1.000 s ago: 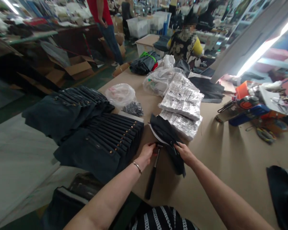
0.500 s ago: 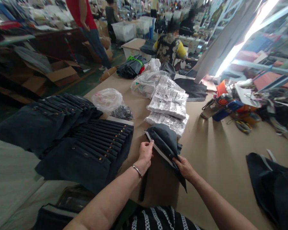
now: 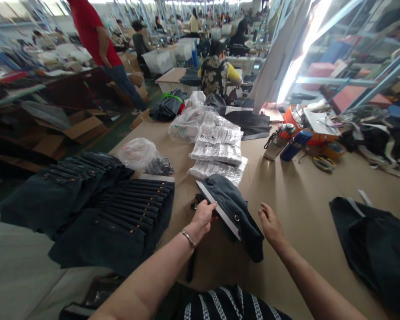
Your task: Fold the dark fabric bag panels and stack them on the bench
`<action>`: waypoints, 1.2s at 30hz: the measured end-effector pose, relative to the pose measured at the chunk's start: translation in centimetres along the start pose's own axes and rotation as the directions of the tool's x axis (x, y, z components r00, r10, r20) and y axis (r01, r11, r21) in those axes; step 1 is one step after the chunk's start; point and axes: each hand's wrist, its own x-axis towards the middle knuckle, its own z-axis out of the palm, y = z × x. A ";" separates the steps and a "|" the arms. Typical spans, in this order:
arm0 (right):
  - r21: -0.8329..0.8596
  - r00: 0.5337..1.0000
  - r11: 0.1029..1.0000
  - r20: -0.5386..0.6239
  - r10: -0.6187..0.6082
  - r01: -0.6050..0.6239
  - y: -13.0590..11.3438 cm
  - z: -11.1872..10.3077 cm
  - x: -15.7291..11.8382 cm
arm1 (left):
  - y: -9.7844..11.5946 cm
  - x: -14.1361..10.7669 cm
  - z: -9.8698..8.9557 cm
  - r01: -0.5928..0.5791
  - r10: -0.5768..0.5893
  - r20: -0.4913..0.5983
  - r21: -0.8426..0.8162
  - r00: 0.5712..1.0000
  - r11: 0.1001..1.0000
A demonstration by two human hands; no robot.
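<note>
My left hand [image 3: 204, 217] pinches the edge of a dark fabric piece [image 3: 231, 200] along its white strip. The piece is folded over and tilted above the table, and a metal eyelet shows near its middle. Just right of it, my right hand [image 3: 271, 224] is off the fabric, its fingers apart and holding nothing. Below my left hand a dark, narrow strip [image 3: 190, 266] hangs or lies; what it belongs to is hidden. To the left, a fanned stack of dark fabric pieces with eyelets [image 3: 133, 213] lies overlapped.
Silvery plastic packets [image 3: 216, 146] are piled ahead, with a clear plastic bag [image 3: 138, 153] to their left. Two bottles [image 3: 295, 144] stand right of centre near an orange container [image 3: 290, 116]. More dark fabric [image 3: 370, 244] lies at the far right. A person in red [image 3: 93, 35] stands beyond the table.
My right hand has let go of the fabric piece and moved right. My left hand still grips the white-strip edge, slightly further along it. The view has tilted up.
</note>
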 end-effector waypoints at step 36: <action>-0.284 0.803 0.785 0.436 -0.406 0.551 -8.1 -7.6 1.3 | 4.3 -8.6 3.0 -0.751 0.765 0.103 0.311 0.635 0.582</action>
